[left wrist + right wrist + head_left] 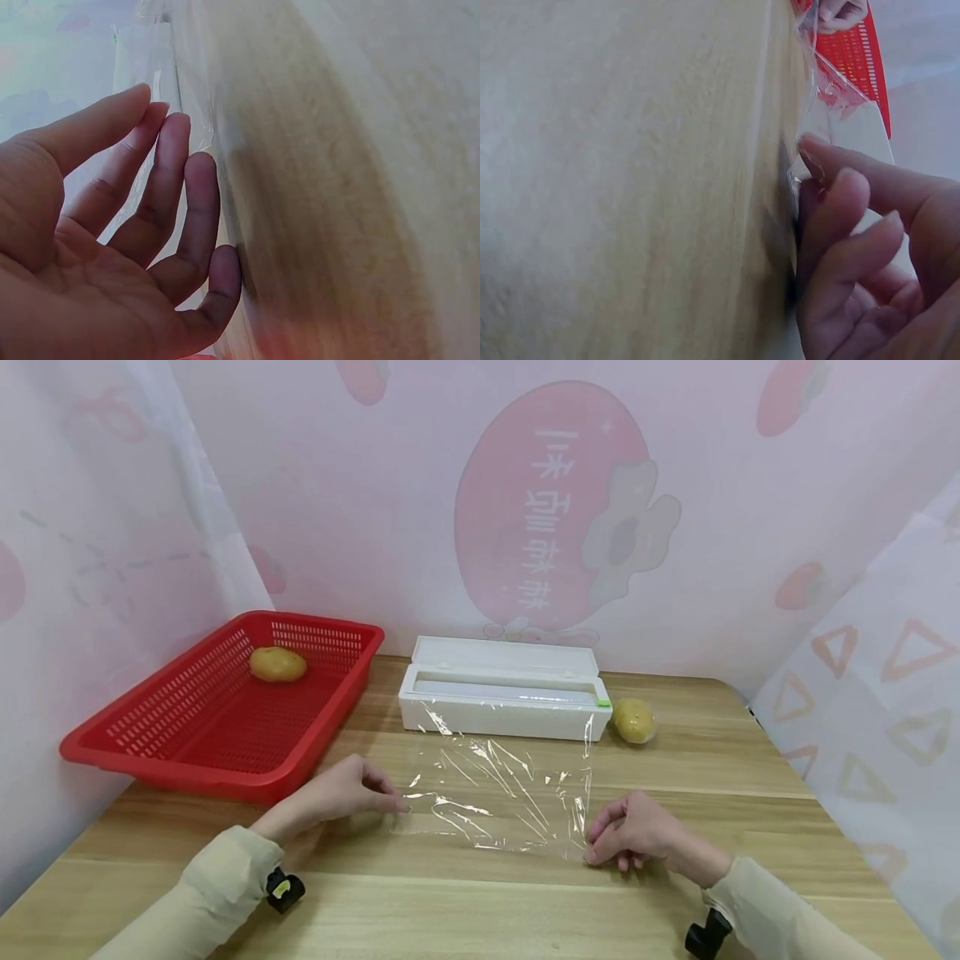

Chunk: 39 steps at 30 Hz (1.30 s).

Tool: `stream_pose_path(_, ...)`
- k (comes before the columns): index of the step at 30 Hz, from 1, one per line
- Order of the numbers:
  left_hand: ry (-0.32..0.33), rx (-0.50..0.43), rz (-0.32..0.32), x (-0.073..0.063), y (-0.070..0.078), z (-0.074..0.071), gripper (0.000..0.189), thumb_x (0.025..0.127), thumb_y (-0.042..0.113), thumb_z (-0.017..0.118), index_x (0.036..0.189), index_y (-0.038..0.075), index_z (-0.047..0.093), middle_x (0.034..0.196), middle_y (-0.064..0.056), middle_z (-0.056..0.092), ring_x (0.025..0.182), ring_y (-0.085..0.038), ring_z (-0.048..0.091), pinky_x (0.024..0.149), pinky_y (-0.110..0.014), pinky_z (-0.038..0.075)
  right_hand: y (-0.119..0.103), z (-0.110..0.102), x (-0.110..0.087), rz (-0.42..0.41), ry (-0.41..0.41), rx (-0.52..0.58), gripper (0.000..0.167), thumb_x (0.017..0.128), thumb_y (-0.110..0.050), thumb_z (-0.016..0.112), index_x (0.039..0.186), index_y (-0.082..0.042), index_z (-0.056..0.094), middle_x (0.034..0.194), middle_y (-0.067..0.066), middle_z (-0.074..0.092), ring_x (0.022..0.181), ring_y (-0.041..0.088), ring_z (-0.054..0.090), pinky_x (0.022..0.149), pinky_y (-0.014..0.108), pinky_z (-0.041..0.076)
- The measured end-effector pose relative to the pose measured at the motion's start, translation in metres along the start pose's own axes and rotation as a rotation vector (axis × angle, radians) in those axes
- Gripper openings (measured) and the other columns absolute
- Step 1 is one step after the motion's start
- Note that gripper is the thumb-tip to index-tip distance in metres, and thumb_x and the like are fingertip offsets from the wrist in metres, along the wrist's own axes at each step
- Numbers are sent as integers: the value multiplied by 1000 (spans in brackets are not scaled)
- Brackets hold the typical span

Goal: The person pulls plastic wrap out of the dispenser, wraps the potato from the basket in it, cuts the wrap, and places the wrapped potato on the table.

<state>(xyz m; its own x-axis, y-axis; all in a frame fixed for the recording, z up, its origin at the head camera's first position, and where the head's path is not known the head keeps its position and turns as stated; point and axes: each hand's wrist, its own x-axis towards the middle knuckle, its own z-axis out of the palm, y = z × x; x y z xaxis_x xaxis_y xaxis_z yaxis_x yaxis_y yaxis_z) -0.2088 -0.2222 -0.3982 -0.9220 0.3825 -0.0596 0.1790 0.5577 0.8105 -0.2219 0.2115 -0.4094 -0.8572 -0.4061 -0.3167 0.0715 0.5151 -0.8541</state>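
A clear sheet of plastic wrap stretches from the white wrap dispenser box toward the front of the table. My left hand pinches its near left corner between thumb and index finger; in the left wrist view the other fingers of the left hand are loosely bent. At the near right corner my right hand pinches the film, with the right hand seen close up in the right wrist view. The box lid stands raised at the back, and a wrap roll shows inside.
To the left sits a red plastic basket with one potato in it. Another potato, apparently covered in film, lies against the box's right end. Printed cloth hangs behind and beside the wooden table.
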Motion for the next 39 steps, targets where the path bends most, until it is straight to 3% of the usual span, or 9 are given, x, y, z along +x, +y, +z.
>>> stream_pose_path(8,98,-64,-33,5,8,-7,26,94,24,69,105,2,74,89,-7,70,84,-21,62,75,-37,51,0,3,1,-117,-3,-81,24,66,-4,89,80,0,70,57,2,59,39,5,44,37,17,35)
stream_pose_path(12,182,-171,-31,20,30,-16,31,97,30,65,113,4,70,99,-10,69,95,-26,63,87,-46,51,1,1,0,-129,-22,-75,24,68,-4,88,83,1,70,57,2,57,39,6,42,38,17,35)
stream_pose_path(14,238,-232,-28,27,51,-24,33,98,30,63,117,4,67,105,-13,67,99,-29,62,90,-46,50,2,0,0,-135,-28,-75,24,68,-5,88,84,1,70,57,2,57,39,6,43,37,18,35)
stream_pose_path(19,428,-317,-11,57,93,-68,47,94,37,68,130,7,59,118,-12,63,104,-25,60,93,-39,48,7,-3,-1,-149,-45,-89,25,69,-9,89,83,-1,70,56,2,57,38,6,45,37,18,35)
stream_pose_path(23,483,-379,16,78,101,-114,55,92,38,70,137,9,56,126,-10,59,109,-23,59,96,-34,46,12,-2,-6,-152,-45,-90,25,68,-10,90,81,-2,71,55,1,56,38,5,43,37,18,34)
stream_pose_path(27,466,-347,-1,79,82,-157,57,94,36,67,140,5,52,124,-9,61,106,-18,62,96,-33,47,13,4,-11,-161,-61,-63,25,67,-9,90,81,0,71,55,-1,55,38,3,38,37,17,33)
stream_pose_path(33,462,-140,-78,58,21,-208,59,101,35,55,143,-5,44,108,7,65,92,1,62,89,-27,50,13,12,-15,-167,-77,-52,22,68,-10,90,80,-2,73,54,0,56,37,4,44,36,17,35)
stream_pose_path(36,409,-41,-119,44,-8,-222,63,102,37,53,144,-7,41,123,-7,63,91,2,60,85,-25,50,13,15,-18,-168,-80,-55,22,68,-11,90,79,-3,73,54,1,56,37,5,46,36,17,35)
stream_pose_path(39,328,24,-151,31,-33,-229,67,101,41,54,145,-7,39,140,-22,47,94,3,59,83,-22,50,14,16,-24,-173,-82,-47,22,68,-10,90,79,-3,73,54,3,57,37,6,47,36,18,35)
